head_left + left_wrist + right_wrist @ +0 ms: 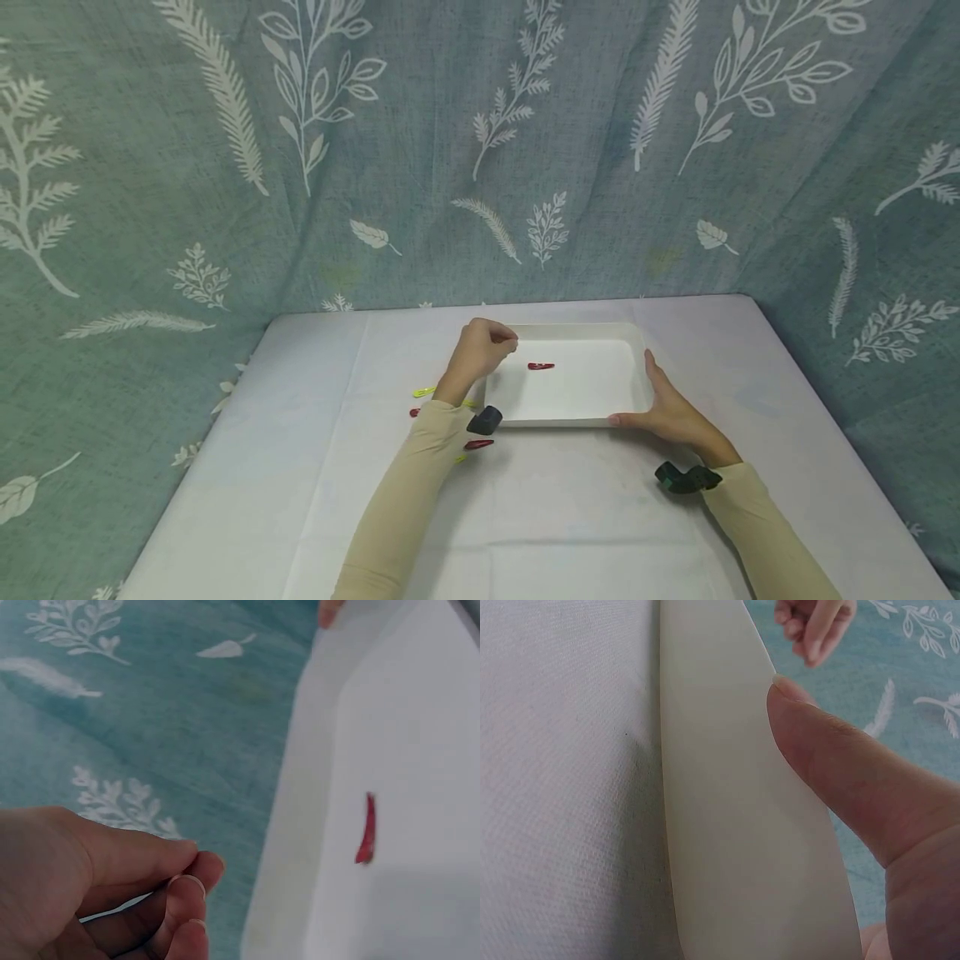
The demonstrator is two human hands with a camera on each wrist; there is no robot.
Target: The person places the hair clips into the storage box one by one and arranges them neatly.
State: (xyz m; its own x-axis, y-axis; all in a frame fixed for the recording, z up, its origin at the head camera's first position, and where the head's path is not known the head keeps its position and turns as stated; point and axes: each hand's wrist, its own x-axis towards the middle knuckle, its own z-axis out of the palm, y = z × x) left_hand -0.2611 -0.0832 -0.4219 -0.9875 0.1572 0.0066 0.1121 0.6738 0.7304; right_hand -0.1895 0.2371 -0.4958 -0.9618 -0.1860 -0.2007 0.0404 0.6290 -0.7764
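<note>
On the bench (570, 508), a red hair clip (541, 366) lies inside a white tray (600, 387) whose near right corner the right hand (671, 414) grips. Above the tray's left end hangs the left hand (478, 352), thumb and fingertips together — whether on anything, I cannot tell — with loose red and yellow clips (479, 444) about that forearm.

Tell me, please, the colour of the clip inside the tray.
The clip is red; it shows best in the left wrist view.
</note>
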